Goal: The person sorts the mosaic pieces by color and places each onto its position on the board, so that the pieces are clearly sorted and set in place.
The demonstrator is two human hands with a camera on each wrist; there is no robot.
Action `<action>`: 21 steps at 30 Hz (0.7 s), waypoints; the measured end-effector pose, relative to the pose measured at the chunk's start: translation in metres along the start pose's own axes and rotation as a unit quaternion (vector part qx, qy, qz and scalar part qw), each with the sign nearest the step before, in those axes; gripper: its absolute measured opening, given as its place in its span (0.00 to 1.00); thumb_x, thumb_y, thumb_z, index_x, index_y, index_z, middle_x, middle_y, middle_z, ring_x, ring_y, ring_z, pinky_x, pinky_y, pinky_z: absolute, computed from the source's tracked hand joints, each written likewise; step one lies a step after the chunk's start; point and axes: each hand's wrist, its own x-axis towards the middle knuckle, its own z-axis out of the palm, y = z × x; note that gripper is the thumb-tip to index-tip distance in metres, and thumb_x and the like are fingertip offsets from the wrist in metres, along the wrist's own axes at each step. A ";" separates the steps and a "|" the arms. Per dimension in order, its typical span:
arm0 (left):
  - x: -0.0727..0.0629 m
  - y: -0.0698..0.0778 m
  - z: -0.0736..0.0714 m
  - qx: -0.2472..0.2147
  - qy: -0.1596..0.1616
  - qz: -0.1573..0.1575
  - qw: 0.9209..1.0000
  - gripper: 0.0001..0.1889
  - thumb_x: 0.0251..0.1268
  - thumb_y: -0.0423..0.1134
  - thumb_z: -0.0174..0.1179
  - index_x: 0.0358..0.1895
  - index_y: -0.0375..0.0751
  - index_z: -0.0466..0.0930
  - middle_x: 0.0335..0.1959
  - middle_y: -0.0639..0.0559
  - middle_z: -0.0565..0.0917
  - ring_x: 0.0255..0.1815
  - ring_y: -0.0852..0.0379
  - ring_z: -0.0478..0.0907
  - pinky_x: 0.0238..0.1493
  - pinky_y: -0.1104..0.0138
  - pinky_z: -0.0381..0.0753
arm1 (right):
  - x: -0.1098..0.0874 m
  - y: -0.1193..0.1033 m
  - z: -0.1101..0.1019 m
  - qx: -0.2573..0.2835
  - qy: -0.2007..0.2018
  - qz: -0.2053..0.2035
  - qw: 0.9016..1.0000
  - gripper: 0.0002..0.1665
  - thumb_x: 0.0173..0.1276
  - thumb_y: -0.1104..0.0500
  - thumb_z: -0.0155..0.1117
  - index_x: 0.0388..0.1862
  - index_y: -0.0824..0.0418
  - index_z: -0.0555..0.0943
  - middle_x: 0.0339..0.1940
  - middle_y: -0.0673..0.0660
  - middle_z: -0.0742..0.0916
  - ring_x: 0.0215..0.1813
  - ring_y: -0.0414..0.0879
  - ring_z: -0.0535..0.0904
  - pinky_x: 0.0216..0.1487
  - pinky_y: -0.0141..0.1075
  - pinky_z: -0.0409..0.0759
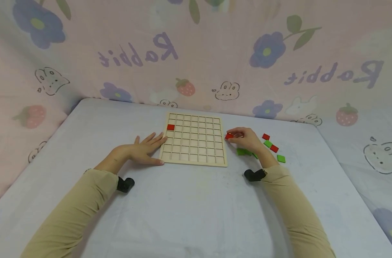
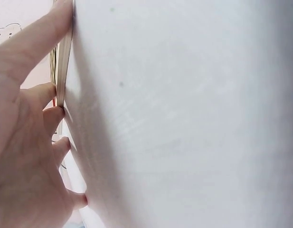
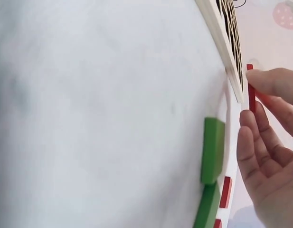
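Observation:
A pale wooden grid board (image 1: 193, 164) lies flat on the white table. One red square tile (image 1: 171, 127) sits in a cell of its left column, near the top. My left hand (image 1: 146, 148) rests against the board's left edge, fingers spread and straight; in the left wrist view the fingertips (image 2: 55, 114) touch the board's side and the table. Just beyond the board's right edge, my right hand (image 1: 245, 138) pinches another red square tile (image 3: 251, 90) between thumb and fingers, raised off the table in the right wrist view.
Green tiles (image 1: 243, 152) lie under and beside the right hand, partly hidden by it. Farther right are scattered red tiles (image 1: 265, 137) and green tiles (image 1: 281, 158). A patterned cloth (image 1: 202, 53) hangs behind the table. Each wrist carries a black device (image 1: 126, 185).

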 end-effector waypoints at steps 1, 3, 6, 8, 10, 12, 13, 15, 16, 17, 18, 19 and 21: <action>0.000 0.000 0.000 0.001 0.000 0.000 1.000 0.49 0.64 0.59 0.57 0.78 0.45 0.35 0.79 0.43 0.32 0.77 0.39 0.23 0.65 0.32 0.20 | 0.000 -0.001 0.001 0.001 0.001 0.000 1.000 0.22 0.65 0.57 0.66 0.58 0.60 0.80 0.49 0.61 0.81 0.47 0.50 0.73 0.43 0.36 0.71; 0.001 0.000 0.001 0.002 0.001 -0.001 1.000 0.50 0.64 0.59 0.57 0.78 0.45 0.36 0.79 0.43 0.32 0.77 0.39 0.23 0.65 0.32 0.20 | 0.001 -0.003 0.002 0.002 0.005 -0.001 1.000 0.22 0.65 0.57 0.66 0.58 0.60 0.80 0.49 0.61 0.81 0.48 0.50 0.73 0.43 0.36 0.70; 0.001 -0.001 0.001 0.003 0.001 -0.001 1.000 0.50 0.64 0.60 0.57 0.78 0.45 0.36 0.79 0.43 0.33 0.77 0.39 0.23 0.65 0.32 0.20 | 0.003 -0.006 0.005 0.004 0.010 -0.007 1.000 0.22 0.64 0.57 0.66 0.58 0.60 0.80 0.49 0.62 0.82 0.49 0.51 0.74 0.43 0.36 0.70; 0.001 -0.001 0.001 0.002 0.001 -0.001 1.000 0.50 0.64 0.60 0.57 0.78 0.46 0.36 0.79 0.44 0.32 0.77 0.39 0.23 0.65 0.32 0.20 | 0.004 -0.008 0.007 0.007 0.012 -0.009 1.000 0.22 0.64 0.58 0.66 0.57 0.61 0.80 0.49 0.63 0.82 0.49 0.51 0.74 0.42 0.35 0.70; 0.001 -0.001 0.001 0.002 0.001 -0.001 1.000 0.50 0.64 0.60 0.57 0.78 0.46 0.35 0.79 0.44 0.32 0.78 0.39 0.23 0.65 0.32 0.20 | 0.006 -0.010 0.009 0.014 0.011 -0.008 1.000 0.23 0.64 0.57 0.67 0.57 0.60 0.80 0.49 0.62 0.82 0.48 0.51 0.74 0.42 0.35 0.70; 0.001 -0.001 0.001 0.002 0.002 0.000 1.000 0.50 0.64 0.60 0.57 0.78 0.45 0.35 0.79 0.44 0.32 0.77 0.39 0.23 0.65 0.32 0.20 | 0.007 -0.012 0.010 0.020 0.009 -0.007 1.000 0.23 0.64 0.57 0.67 0.57 0.60 0.80 0.48 0.61 0.82 0.49 0.50 0.74 0.42 0.35 0.70; 0.001 -0.001 0.001 0.003 0.002 0.001 1.000 0.50 0.64 0.60 0.57 0.78 0.45 0.35 0.79 0.44 0.32 0.77 0.39 0.23 0.65 0.32 0.20 | 0.008 -0.014 0.011 0.024 0.009 -0.007 1.000 0.23 0.63 0.57 0.67 0.57 0.59 0.80 0.48 0.61 0.82 0.49 0.50 0.74 0.42 0.35 0.70; 0.002 -0.001 0.001 0.006 0.001 0.000 1.000 0.50 0.64 0.60 0.57 0.78 0.46 0.35 0.79 0.44 0.32 0.78 0.40 0.23 0.65 0.32 0.20 | 0.009 -0.016 0.012 0.028 0.008 -0.007 1.000 0.23 0.63 0.57 0.68 0.57 0.59 0.81 0.48 0.61 0.82 0.49 0.50 0.74 0.43 0.35 0.70; 0.002 -0.001 0.001 0.006 0.001 0.001 1.000 0.50 0.64 0.60 0.56 0.78 0.46 0.35 0.79 0.44 0.32 0.78 0.40 0.23 0.65 0.32 0.20 | 0.009 -0.017 0.012 0.028 0.008 -0.010 1.000 0.23 0.63 0.57 0.67 0.57 0.59 0.80 0.48 0.61 0.82 0.50 0.50 0.75 0.43 0.35 0.70; 0.002 -0.001 0.001 0.005 0.001 0.001 1.000 0.50 0.64 0.60 0.56 0.78 0.46 0.35 0.79 0.44 0.32 0.78 0.40 0.23 0.65 0.32 0.20 | 0.009 -0.018 0.013 0.029 0.008 -0.012 0.999 0.23 0.63 0.57 0.67 0.57 0.59 0.80 0.48 0.61 0.82 0.50 0.51 0.75 0.43 0.36 0.71; 0.002 0.000 0.001 0.005 0.001 0.001 1.000 0.50 0.64 0.60 0.57 0.78 0.46 0.35 0.79 0.44 0.32 0.78 0.40 0.23 0.65 0.32 0.20 | 0.010 -0.019 0.013 0.031 0.007 -0.013 0.999 0.23 0.64 0.57 0.67 0.57 0.59 0.80 0.48 0.61 0.82 0.50 0.51 0.75 0.43 0.36 0.71; 0.002 0.000 0.001 0.004 0.001 -0.001 1.000 0.50 0.64 0.60 0.57 0.78 0.46 0.35 0.79 0.44 0.32 0.78 0.40 0.23 0.65 0.32 0.20 | 0.010 -0.020 0.014 0.033 0.006 -0.013 0.999 0.23 0.64 0.57 0.67 0.57 0.59 0.80 0.48 0.61 0.82 0.51 0.51 0.75 0.43 0.36 0.71; 0.001 -0.001 0.000 0.002 0.001 -0.001 1.000 0.50 0.64 0.60 0.57 0.78 0.46 0.35 0.79 0.44 0.32 0.78 0.40 0.23 0.65 0.32 0.20 | 0.011 -0.021 0.014 0.032 0.004 -0.016 0.999 0.23 0.64 0.57 0.67 0.58 0.59 0.80 0.49 0.61 0.82 0.51 0.51 0.75 0.44 0.36 0.71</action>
